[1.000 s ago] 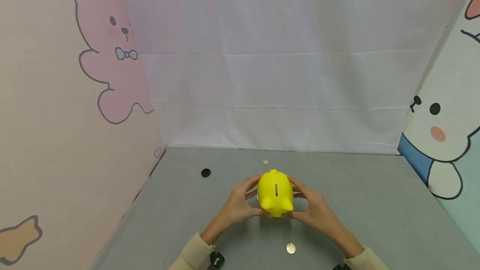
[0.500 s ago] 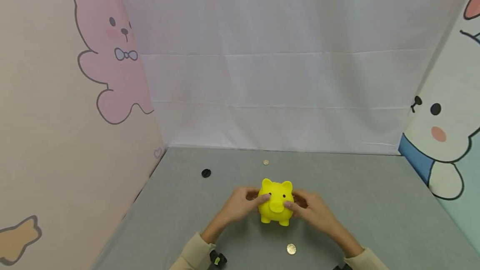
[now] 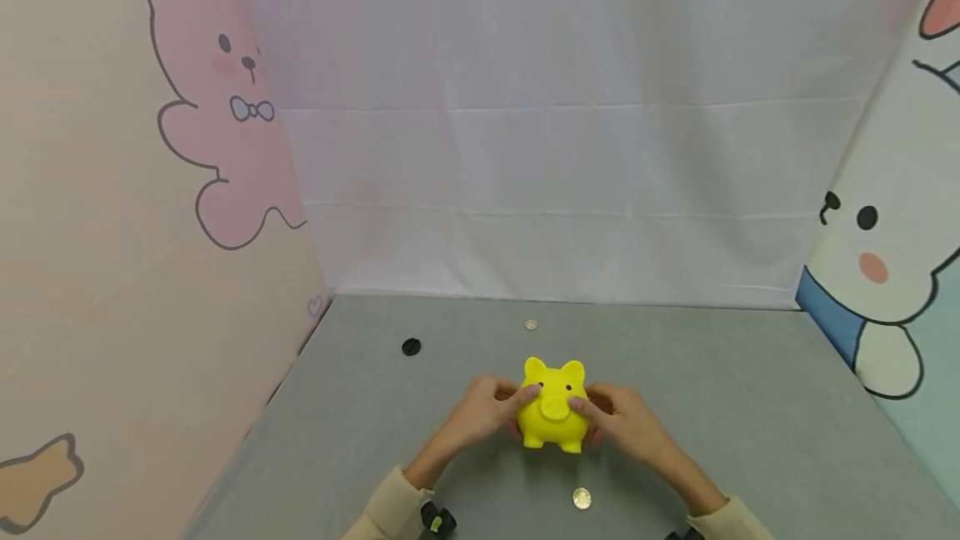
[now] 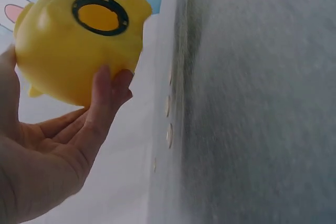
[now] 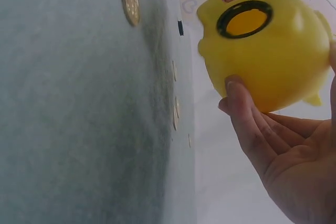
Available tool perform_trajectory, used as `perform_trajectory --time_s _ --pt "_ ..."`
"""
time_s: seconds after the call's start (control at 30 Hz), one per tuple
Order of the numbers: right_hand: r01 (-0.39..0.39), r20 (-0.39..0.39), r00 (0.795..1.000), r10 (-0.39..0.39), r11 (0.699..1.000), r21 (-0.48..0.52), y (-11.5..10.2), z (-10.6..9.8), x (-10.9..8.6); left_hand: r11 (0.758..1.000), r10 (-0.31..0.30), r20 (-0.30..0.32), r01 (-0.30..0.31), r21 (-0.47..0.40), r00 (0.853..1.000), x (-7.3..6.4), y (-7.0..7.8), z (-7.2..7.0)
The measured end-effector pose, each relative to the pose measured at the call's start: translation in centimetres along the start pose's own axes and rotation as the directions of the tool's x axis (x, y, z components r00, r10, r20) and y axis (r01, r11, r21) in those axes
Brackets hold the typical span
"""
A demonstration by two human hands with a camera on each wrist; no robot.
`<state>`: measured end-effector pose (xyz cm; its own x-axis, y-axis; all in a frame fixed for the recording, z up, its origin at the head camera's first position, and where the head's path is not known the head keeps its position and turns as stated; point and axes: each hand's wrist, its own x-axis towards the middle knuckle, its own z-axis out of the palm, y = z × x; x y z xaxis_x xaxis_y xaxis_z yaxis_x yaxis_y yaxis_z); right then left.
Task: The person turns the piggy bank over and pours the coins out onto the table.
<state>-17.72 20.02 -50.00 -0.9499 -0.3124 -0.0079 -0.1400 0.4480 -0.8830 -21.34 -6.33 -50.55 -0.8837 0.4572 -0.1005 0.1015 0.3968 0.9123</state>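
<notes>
- Yellow, smooth and plastic-looking, the round pig-shaped bank (image 4: pixel 58 56) is raised off the grey cloth-covered table (image 4: pixel 262 103) in the left wrist view. The left hand (image 4: pixel 58 161) curls its fingers round one side of the bank, leaving the round dark-rimmed opening (image 4: pixel 100 17) in its belly uncovered.
- In the right wrist view, the right hand (image 5: pixel 294 156) grips the bank's opposite side; the matched hold probably keeps the round body steady. Several edge-on coins (image 5: pixel 175 115) lie lower than the bank.
- In the head view, a black round disc (image 3: pixel 411 347) lies beyond the bank to its left, and a gold-coloured metal coin (image 3: pixel 582 498) nearer the person than the bank. A second ago the bank's slotted back faced this camera; now its snout and eyes do.
</notes>
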Motion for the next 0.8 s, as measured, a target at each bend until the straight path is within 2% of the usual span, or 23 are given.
perform_trajectory --time_s 0.1,0.17,0.23,0.27,0.33,0.43,0.47,0.5,0.53,0.6,0.8 --pt "0.041 -0.017 0.999 -0.042 0.999 -0.032 0.2 -0.2 -0.1 0.999 0.043 0.018 -0.043 0.013 0.999 -0.1 -0.2 -0.5" --pt "0.111 -0.027 0.993 -0.113 0.992 -0.067 0.4 -0.1 -0.2 0.997 0.073 0.025 -0.073 0.012 0.997 -0.3 -0.2 -0.8" --pt "0.195 -0.034 0.979 -0.199 0.976 -0.094 0.5 0.0 -0.4 0.994 0.111 0.025 -0.111 0.011 0.994 -0.6 -0.1 -0.9" --pt "0.246 -0.042 0.967 -0.252 0.963 -0.113 0.6 0.1 -0.4 0.988 0.151 0.026 -0.151 0.02 0.988 -0.8 0.0 -1.0" --pt "0.35 -0.072 0.928 -0.365 0.923 -0.161 0.7 0.3 -0.5 0.961 0.267 0.012 -0.267 0.077 0.964 -1.2 0.1 -1.0" --pt "0.459 -0.128 0.86 -0.494 0.859 -0.228 0.7 0.7 -0.4 0.889 0.434 -0.027 -0.423 0.174 0.901 -1.6 0.1 -1.0" --pt "0.483 -0.143 0.84 -0.524 0.841 -0.245 0.7 0.8 -0.3 0.864 0.476 -0.041 -0.459 0.208 0.878 -1.6 0.1 -1.0" --pt "0.495 -0.155 0.827 -0.541 0.83 -0.258 0.7 0.9 -0.3 0.851 0.499 -0.052 -0.478 0.219 0.865 -1.6 0.1 -1.0" --pt "0.497 -0.163 0.821 -0.547 0.825 -0.268 0.6 0.9 -0.2 0.847 0.506 -0.059 -0.484 0.218 0.86 -1.6 0.0 -1.0" --pt "0.487 -0.173 0.821 -0.544 0.825 -0.287 0.5 1.0 -0.1 0.851 0.503 -0.062 -0.482 0.208 0.862 -1.4 -0.1 -1.0" --pt "0.465 -0.171 0.835 -0.523 0.837 -0.29 0.2 0.8 -0.1 0.876 0.469 -0.056 -0.455 0.161 0.882 -1.2 -0.3 -1.0"
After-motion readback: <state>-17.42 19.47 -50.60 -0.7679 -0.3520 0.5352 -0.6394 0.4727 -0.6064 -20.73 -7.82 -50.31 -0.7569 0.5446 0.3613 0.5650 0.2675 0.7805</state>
